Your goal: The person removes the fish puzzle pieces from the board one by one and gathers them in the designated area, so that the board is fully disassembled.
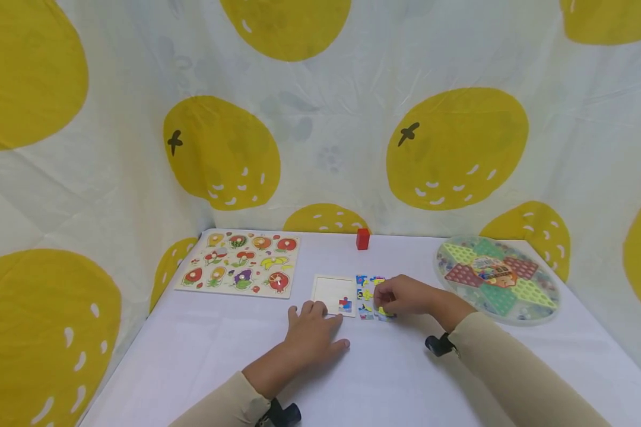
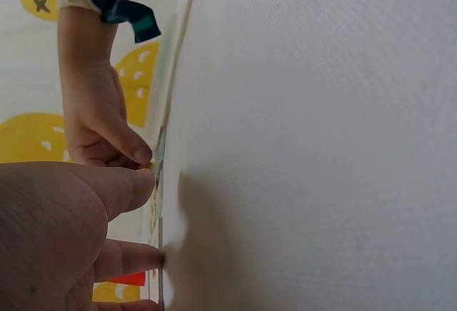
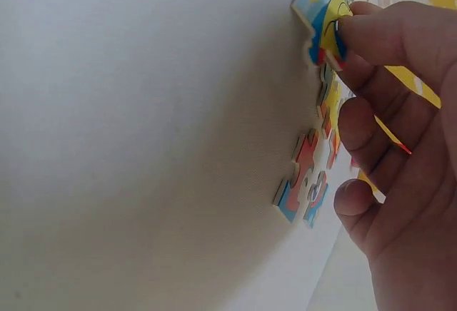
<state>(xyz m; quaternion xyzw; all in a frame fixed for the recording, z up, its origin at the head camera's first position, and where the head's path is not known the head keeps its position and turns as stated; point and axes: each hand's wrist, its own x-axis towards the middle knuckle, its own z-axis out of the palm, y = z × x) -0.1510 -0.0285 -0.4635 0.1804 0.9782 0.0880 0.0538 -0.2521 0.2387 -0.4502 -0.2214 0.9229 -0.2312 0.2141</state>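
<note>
A small wooden puzzle tray [image 1: 328,289] lies mid-table with one red-and-blue piece [image 1: 345,305] in its near right corner. My left hand [image 1: 312,333] has its fingers spread, the fingertips touching the tray's near edge. Beside the tray's right side lie several loose jigsaw pieces [image 1: 364,295], some hidden under my right hand [image 1: 406,295]. Thumb and finger of that hand pinch a blue-and-yellow puzzle piece [image 3: 325,15], which tilts up from the table in the right wrist view. Below it, a red-and-blue puzzle piece [image 3: 298,175] rests on the cloth.
A wooden fruit peg board [image 1: 235,264] lies at the back left. At the back middle stands a red block [image 1: 362,239]. A round, clear-rimmed game board [image 1: 497,279] with coloured triangles sits on the right. Lemon-print curtains [image 1: 331,130] border the white table [image 1: 203,356].
</note>
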